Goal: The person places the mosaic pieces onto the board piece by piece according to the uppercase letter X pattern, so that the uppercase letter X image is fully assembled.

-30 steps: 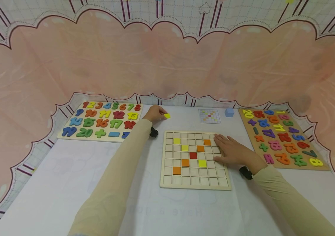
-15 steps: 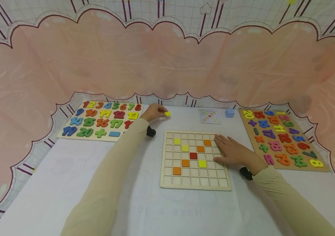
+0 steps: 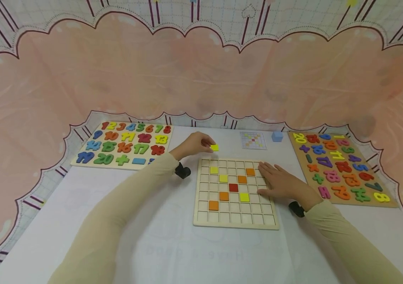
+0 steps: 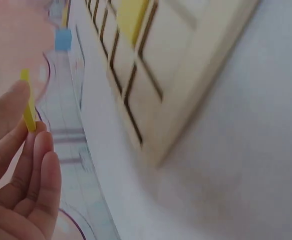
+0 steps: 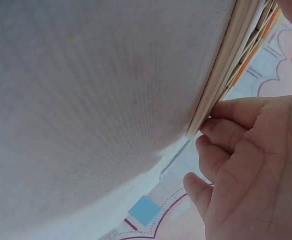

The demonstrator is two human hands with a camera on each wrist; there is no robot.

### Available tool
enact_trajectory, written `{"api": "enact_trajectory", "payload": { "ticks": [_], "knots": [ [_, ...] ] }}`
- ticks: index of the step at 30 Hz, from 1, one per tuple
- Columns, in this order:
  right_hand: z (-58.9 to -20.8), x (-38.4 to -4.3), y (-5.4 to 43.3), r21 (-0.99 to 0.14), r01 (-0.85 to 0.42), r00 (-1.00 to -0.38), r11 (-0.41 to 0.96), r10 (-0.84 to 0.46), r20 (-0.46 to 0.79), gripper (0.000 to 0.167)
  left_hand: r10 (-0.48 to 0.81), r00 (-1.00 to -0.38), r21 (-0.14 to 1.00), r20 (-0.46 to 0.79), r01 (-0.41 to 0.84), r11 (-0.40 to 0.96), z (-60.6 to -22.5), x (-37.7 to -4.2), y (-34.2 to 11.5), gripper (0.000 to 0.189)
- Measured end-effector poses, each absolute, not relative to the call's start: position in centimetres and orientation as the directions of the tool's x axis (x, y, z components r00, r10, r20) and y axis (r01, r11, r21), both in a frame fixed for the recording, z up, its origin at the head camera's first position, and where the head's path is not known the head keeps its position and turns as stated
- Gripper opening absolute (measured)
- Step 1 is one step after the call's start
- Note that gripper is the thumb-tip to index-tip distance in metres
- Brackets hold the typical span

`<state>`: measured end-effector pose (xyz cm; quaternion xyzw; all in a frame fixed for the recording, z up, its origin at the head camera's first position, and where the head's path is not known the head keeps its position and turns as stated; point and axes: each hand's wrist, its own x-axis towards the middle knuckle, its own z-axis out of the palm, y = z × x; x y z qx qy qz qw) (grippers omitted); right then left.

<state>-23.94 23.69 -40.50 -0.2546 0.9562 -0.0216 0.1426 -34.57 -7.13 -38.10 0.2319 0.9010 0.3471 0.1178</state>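
Note:
Between thumb and fingers my left hand (image 3: 196, 144) pinches a thin yellow square tile (image 3: 214, 147), held just beyond the far left corner of a wooden grid board (image 3: 201, 219). In the left wrist view the tile (image 4: 28, 102) is seen edge-on, with the board's corner to its right. My right hand (image 3: 283, 182) lies with extended fingers on the board's right edge; the right wrist view shows the fingertips touching that edge (image 5: 221, 75). In the grid's cells sit a red tile (image 3: 233, 187), several orange tiles (image 3: 242, 179) and 3 yellow tiles (image 3: 223, 178).
A printed pattern card (image 3: 253, 140) and a blue cube (image 3: 277, 136) lie behind the board. A number puzzle board (image 3: 130, 153) is at the left, partly behind my left arm. Another number puzzle board (image 3: 343, 169) stands close to my right hand.
My left hand has brought the yellow tile rightward and closer to me, toward the grid board's far left corner. My right hand has stayed on the board's right edge.

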Motion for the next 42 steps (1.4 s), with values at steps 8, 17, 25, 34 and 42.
{"api": "enact_trajectory", "payload": {
  "ticks": [8,17,25,34,42],
  "knots": [
    [-40.4,-23.9,23.7,-0.112,-0.487,-0.828,0.866,-0.499,-0.257,0.089,0.632,-0.774,0.668,-0.041,0.449,0.593,-38.4,-30.3,-5.2,0.028],
    [-40.4,-24.2,23.7,-0.114,-0.499,-0.820,0.859,-0.511,-0.256,0.089,0.707,-0.706,0.701,-0.036,0.487,0.521,-39.3,-26.7,-3.0,0.026],
    [-40.2,-24.2,23.7,-0.108,-0.496,-0.824,0.862,-0.506,-0.256,0.090,0.740,-0.668,0.762,-0.081,0.437,0.478,-40.3,-24.6,-0.7,0.025],
    [-40.4,-24.4,23.8,-0.114,-0.516,-0.813,0.849,-0.528,-0.246,0.087,0.774,-0.626,0.702,-0.094,0.510,0.497,-40.5,-23.5,1.5,0.026],
    [-40.7,-24.3,23.9,-0.100,-0.534,-0.807,0.839,-0.542,-0.233,0.088,0.819,-0.567,0.618,-0.089,0.613,0.492,-40.8,-22.9,3.3,0.026]
  ]
}}
